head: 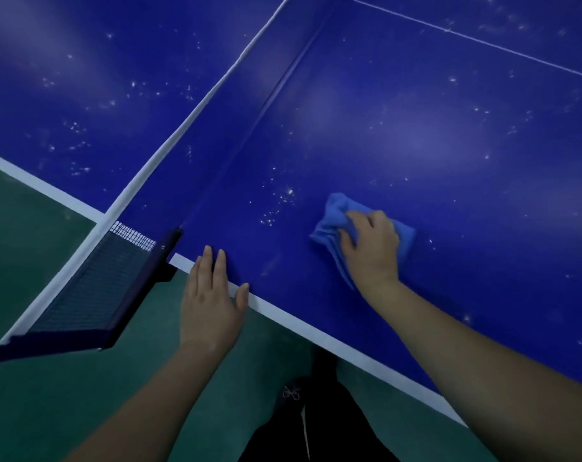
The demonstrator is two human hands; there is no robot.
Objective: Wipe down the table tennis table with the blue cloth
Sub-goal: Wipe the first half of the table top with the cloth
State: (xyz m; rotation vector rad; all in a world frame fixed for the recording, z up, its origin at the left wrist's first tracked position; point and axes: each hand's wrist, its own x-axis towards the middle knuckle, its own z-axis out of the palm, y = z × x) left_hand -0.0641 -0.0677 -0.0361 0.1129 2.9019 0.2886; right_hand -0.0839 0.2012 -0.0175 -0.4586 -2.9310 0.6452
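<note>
— Head view looks straight down on it: where's the blue cloth (336,225) sitting?

— On the blue tabletop (449,168), a little in from the near white edge line, on the half right of the net (93,285). It's bunched up, with the right hand (371,250) on top of it.

— Gripping it, or just pressing?

— Gripping. The fingers (348,240) curl down into the folds and bunch the fabric against the surface; cloth sticks out on both sides of the hand.

— And the other hand?

— The left hand (211,305) lies flat across the near edge, just right of the net post (168,255). Fingers straight and relaxed, tips on the blue, thumb on the white edge line, holding nothing.

— Surface look clean to you?

— No. Pale specks are scattered over both halves, with a cluster between the cloth and the net. A thin white line crosses the far right corner of the view.

— What's underneath?

— Green floor (33,395) beside the tabletop, and the person's dark clothing (316,428) with a white drawstring, below the near edge.
</note>
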